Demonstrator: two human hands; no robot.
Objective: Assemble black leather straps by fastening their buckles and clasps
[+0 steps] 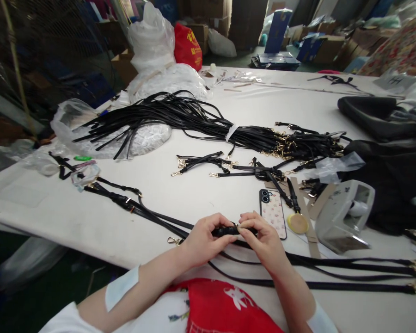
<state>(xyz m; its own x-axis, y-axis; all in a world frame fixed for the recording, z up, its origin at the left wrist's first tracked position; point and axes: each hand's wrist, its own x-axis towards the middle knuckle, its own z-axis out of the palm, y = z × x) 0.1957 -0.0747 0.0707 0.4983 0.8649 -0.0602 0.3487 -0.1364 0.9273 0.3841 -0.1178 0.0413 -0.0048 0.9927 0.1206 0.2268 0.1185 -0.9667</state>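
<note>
Near the table's front edge, my left hand (208, 238) and my right hand (263, 236) face each other, both pinching a short black strap piece (226, 231) between fingers and thumbs. The fingers hide much of that piece. Long black straps (346, 285) with gold clasps run beneath my hands, from the left side of the table to the right edge. On their left part lies a buckled section (125, 201). A gold clasp (174, 240) rests just left of my left hand.
Behind lies a large bundle of black straps (194, 113), with shorter straps (201, 162) nearer. A phone (276, 212), a tape dispenser (346, 217) and black bags (388, 175) are at right. Plastic bags (152, 46) stand back left; a person's patterned sleeve (398, 46) shows far right.
</note>
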